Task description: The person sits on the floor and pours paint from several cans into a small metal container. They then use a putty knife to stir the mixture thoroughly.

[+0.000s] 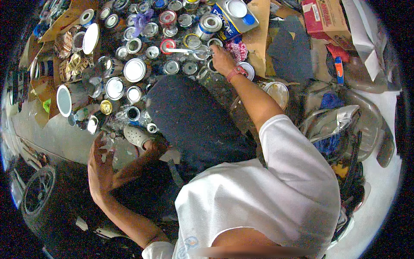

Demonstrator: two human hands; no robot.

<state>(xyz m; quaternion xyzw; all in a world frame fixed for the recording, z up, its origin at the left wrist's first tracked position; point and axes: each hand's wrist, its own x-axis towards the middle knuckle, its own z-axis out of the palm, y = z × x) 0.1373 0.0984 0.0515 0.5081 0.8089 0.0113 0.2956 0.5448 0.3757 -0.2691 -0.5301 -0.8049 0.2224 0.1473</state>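
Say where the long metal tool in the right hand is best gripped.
By its near end, from the right, as the right hand grips it now. The metal tool lies roughly level over the paint cans, its far end pointing left, so that end stays free to work.

The right hand point(223, 59) reaches out over lots of small round paint cans point(134, 70) on the floor. Its fingers hold a thin metal tool point(186, 51) that points toward a red can point(167, 44). The left hand point(100, 166) is open, well apart from the red can, near a grey shoe point(137, 136).
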